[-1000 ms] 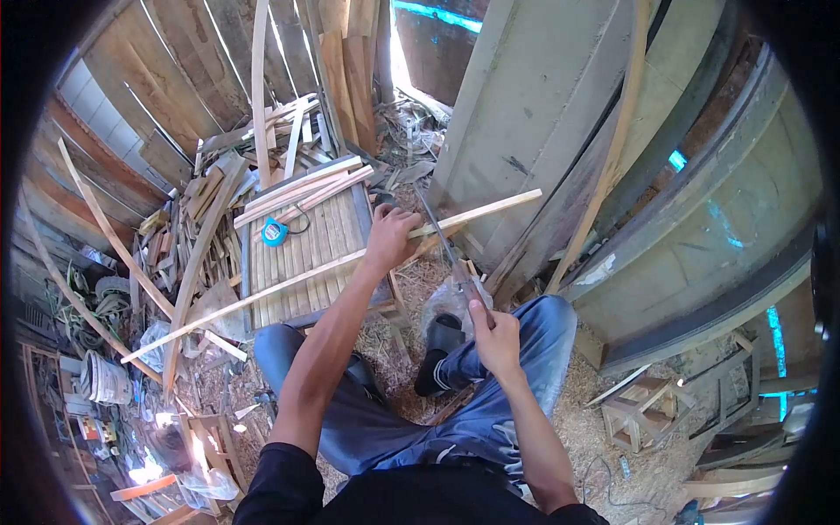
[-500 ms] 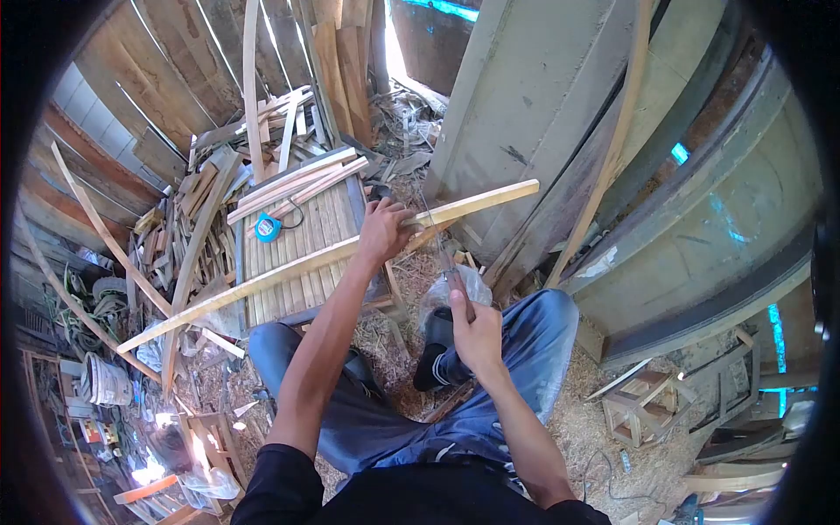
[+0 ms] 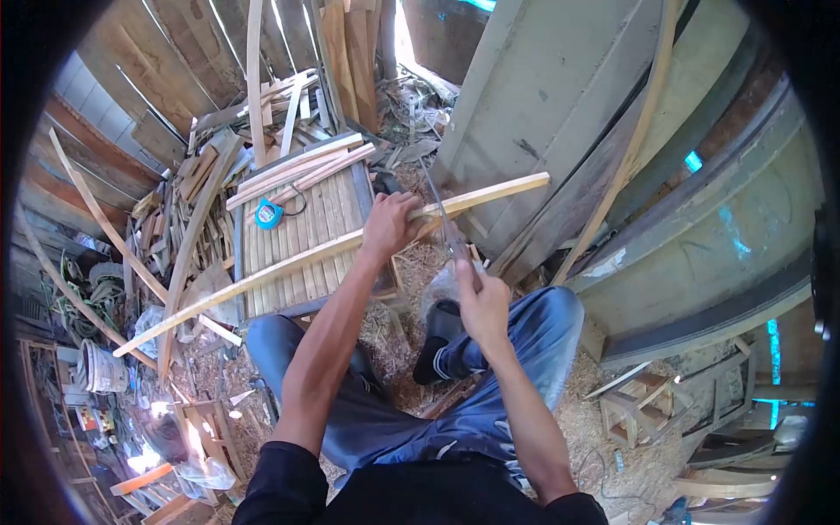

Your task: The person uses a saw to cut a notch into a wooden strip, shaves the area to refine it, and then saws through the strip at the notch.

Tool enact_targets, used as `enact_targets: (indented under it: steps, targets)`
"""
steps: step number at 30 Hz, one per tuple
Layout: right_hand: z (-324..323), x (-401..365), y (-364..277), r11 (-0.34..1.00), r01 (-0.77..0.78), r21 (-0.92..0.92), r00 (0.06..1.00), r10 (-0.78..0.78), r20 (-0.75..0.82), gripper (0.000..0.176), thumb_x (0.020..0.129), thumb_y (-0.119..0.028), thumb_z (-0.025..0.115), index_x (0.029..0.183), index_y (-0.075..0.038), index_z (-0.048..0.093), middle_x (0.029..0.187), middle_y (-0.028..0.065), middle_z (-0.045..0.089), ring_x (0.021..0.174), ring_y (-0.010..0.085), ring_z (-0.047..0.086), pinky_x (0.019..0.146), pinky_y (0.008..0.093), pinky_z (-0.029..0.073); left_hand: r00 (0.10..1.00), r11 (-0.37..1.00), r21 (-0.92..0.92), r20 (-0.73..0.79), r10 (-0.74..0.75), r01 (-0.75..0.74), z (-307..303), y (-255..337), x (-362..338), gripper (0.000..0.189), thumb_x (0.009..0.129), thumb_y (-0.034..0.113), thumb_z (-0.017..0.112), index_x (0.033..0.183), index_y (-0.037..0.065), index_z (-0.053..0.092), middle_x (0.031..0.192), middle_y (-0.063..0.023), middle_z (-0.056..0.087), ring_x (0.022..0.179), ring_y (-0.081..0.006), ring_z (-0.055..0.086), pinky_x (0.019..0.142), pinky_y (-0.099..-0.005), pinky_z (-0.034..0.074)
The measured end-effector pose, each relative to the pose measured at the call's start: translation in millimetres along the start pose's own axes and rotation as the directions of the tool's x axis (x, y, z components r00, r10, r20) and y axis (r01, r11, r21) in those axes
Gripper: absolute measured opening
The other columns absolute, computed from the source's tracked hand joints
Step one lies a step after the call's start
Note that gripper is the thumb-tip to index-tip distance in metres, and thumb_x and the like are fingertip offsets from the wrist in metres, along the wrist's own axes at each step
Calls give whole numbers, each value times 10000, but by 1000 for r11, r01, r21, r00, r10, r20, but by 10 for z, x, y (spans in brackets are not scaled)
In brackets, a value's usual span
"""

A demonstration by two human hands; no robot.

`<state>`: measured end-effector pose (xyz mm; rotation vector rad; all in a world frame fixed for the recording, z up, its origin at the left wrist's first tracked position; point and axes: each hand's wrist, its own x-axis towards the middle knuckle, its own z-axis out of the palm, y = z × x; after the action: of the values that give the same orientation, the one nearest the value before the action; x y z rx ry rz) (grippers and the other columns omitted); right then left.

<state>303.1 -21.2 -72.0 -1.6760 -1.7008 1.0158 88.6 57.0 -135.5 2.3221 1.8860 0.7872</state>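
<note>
A long pale wood strip runs aslant over a slatted wooden panel and past its right edge. My left hand is closed around the strip near the panel's upper right corner. In my right hand is the handle of a hand saw, its thin blade crossing the strip just right of my left hand. Whether the blade has cut into the wood cannot be made out. A blue tape measure lies on the panel, below several loose strips.
Scrap wood is heaped left of the panel. Large grey boards lean at the right, with a curved frame beside them. A small wooden frame stands on the shavings-covered floor at the lower right.
My right hand and the saw have moved slightly up and to the right, and the blade shows more clearly. My left hand keeps its hold on the strip. The whole view has shifted a little.
</note>
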Motion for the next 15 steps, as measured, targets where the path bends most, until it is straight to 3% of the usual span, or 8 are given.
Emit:
enact_targets:
  steps: [2,3,5,6,9,12,14,15]
  targets:
    - [-62,-282,180,981,160,114,976,-139,-169,647,951,-483,542,611,68,540,478,102,410,475,150,421,487,389,342,1000,1000,-15,-2,-22,22,31,-80,55,238,784,298,714,858,92,621,864,-64,623,909,-254,605,789,-401,397]
    - [-95,-376,254,978,178,109,972,-158,-172,647,951,-483,542,611,68,540,478,102,410,475,150,421,487,389,342,1000,1000,-17,-7,-11,11,31,-86,62,241,790,307,707,857,91,621,862,-62,628,905,-253,609,790,-402,397]
    - [-154,-585,424,986,-86,141,996,89,-10,639,951,-477,546,611,65,550,475,83,412,479,137,412,487,379,333,998,1000,-5,-61,-9,8,67,-33,3,229,789,305,701,844,92,637,864,-58,641,889,-257,617,795,-396,399]
    - [-133,-558,398,984,-103,144,995,105,-5,639,951,-477,546,611,65,550,475,83,412,479,137,412,487,379,333,999,1000,-8,-44,-9,9,107,-74,-29,229,789,305,701,844,92,637,864,-58,641,889,-257,617,795,-396,399]
    - [-143,-219,320,999,-38,16,997,39,-68,633,951,-466,549,564,34,562,464,37,455,454,119,437,469,341,337,996,999,10,-77,-44,45,103,-163,40,204,798,260,691,899,83,693,852,-77,631,883,-272,615,801,-391,399]
    - [-287,-45,229,988,-79,134,997,81,-11,625,947,-461,555,575,40,565,459,51,452,451,129,420,472,340,338,988,999,-12,-150,-45,44,95,-164,66,200,803,248,685,910,79,697,843,-80,628,870,-276,616,799,-388,398]
    - [-394,-63,88,983,-67,169,997,60,46,606,942,-458,558,603,44,574,464,75,445,463,143,416,481,343,340,994,997,4,-74,-77,78,52,-188,59,250,823,273,672,954,63,705,882,-92,655,887,-287,617,816,-383,403]
    - [-435,-123,0,997,13,70,998,-17,54,575,940,-437,570,608,32,583,470,72,457,468,142,429,485,336,351,996,995,-29,3,-93,93,47,-166,21,283,834,295,664,975,52,705,910,-104,666,894,-292,617,827,-382,405]
